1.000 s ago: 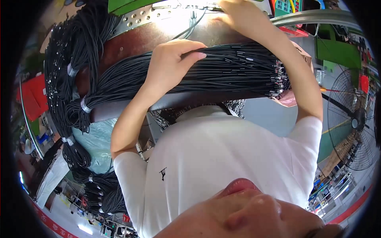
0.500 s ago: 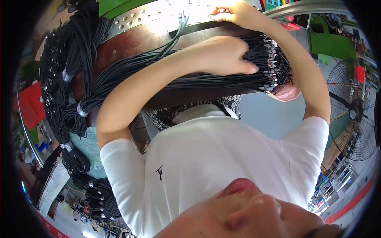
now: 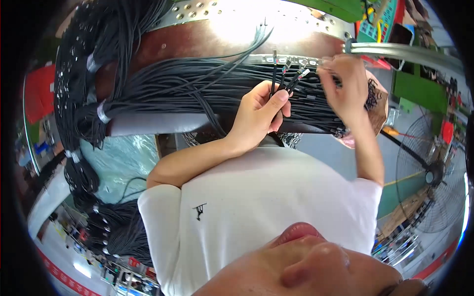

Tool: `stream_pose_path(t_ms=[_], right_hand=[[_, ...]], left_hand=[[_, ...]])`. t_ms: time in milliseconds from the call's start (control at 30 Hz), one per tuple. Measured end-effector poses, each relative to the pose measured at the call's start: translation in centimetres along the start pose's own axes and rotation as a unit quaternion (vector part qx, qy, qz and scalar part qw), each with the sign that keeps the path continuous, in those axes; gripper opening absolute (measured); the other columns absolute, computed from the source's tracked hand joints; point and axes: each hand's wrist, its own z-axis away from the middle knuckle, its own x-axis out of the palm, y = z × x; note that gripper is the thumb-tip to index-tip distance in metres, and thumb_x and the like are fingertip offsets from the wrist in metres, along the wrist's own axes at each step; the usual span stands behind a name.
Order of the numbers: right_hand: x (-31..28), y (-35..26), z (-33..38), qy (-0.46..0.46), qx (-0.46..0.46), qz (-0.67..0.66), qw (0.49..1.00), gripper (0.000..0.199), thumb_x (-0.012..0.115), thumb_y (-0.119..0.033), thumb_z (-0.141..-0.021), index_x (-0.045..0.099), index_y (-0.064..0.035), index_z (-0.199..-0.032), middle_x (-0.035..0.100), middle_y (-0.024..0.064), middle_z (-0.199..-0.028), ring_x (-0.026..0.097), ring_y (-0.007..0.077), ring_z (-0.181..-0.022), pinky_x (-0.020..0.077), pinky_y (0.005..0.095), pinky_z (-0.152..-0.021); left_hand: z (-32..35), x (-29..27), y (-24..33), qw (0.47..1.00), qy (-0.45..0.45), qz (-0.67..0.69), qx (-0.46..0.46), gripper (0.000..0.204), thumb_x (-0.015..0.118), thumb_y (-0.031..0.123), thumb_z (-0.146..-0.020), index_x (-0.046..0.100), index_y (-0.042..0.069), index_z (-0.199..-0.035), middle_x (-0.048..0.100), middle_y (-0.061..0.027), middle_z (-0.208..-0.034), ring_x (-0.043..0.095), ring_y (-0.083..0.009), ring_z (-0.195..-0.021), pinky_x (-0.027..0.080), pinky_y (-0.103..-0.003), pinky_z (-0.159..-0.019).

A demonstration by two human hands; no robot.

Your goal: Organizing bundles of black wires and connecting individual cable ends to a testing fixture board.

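My left hand (image 3: 256,116) is closed around several black cables, just below their ends. The cable ends (image 3: 274,69) fan upward from the fingers and carry small metal-tipped connectors, with bits of coloured wire showing. Under and behind this hand lies a thick bundle of black cables (image 3: 168,89) across the brown bench. My right hand (image 3: 348,91) is raised over the right end of the bundle, near a slotted metal strip (image 3: 269,59). Motion blurs its fingers, so whether they hold anything cannot be made out.
A brightly lit metal plate with round studs (image 3: 197,6) runs along the bench's back. Tied cable bundles (image 3: 102,112) hang over the left end. A curved metal rail (image 3: 395,48) is at the upper right, a black fan (image 3: 434,172) at the right. Pale plastic sheeting (image 3: 123,158) lies lower left.
My left hand has drawn back from across the bundle and now holds several cable ends upright. My right hand has come down and right from the bright plate.
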Motion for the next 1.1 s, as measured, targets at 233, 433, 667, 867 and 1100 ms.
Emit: stream_pose_path(t_ms=[233,433,667,867,1100], right_hand=[[2.8,-1.3,-1.2,-0.021,-0.105,0.059,0.993,0.024,0.065,-0.004,-0.07,0.061,-0.0029,-0.094,0.061,0.0079,-0.089,0.062,0.0246,-0.083,0.0515,0.0346,-0.07],[6.3,-2.2,-1.8,-0.085,0.123,-0.173,0.973,0.019,0.068,-0.002,-0.078,0.061,-0.0043,-0.096,0.068,0.0091,-0.098,0.065,0.0293,-0.088,0.0525,0.0349,-0.075],[6.1,-2.4,-2.2,-0.1,0.111,-0.144,0.978,0.018,0.067,-0.001,-0.077,0.061,-0.0055,-0.093,0.066,0.0093,-0.091,0.064,0.0293,-0.085,0.0524,0.0358,-0.071],[4.7,-2.1,-3.3,-0.065,-0.004,-0.048,0.997,0.022,0.069,-0.005,-0.076,0.061,-0.0064,-0.096,0.065,0.0071,-0.092,0.063,0.0279,-0.086,0.0507,0.0367,-0.071],[4.0,-2.1,-1.5,-0.001,0.061,-0.067,0.996,0.017,0.068,0.001,-0.075,0.064,-0.0048,-0.09,0.064,0.0099,-0.087,0.061,0.0299,-0.083,0.0498,0.0371,-0.071]], left_hand=[[0.8,-0.9,0.6,0.985,0.072,-0.017,0.153,0.018,0.049,0.016,-0.1,0.054,0.0,-0.103,0.064,-0.0115,-0.104,0.064,-0.0159,-0.088,0.054,-0.028,-0.071],[1.7,-2.4,2.9,0.994,-0.022,0.087,0.06,0.029,0.046,0.029,-0.102,0.056,0.002,-0.103,0.064,-0.0117,-0.077,0.058,-0.0145,-0.059,0.048,-0.025,-0.055],[0.8,-2.5,2.0,0.994,-0.024,0.102,0.006,0.028,0.049,0.029,-0.1,0.057,0.002,-0.101,0.063,-0.0093,-0.075,0.056,-0.0129,-0.057,0.047,-0.024,-0.053],[0.3,-2.7,1.8,0.993,-0.04,0.109,-0.01,0.027,0.05,0.028,-0.1,0.057,0.002,-0.1,0.062,-0.0088,-0.074,0.056,-0.0128,-0.056,0.046,-0.024,-0.053],[1.3,-1.5,3.6,1.0,-0.003,-0.006,0.021,0.032,0.045,0.029,-0.102,0.058,0.0,-0.109,0.064,-0.0106,-0.081,0.061,-0.0155,-0.065,0.052,-0.028,-0.064]])
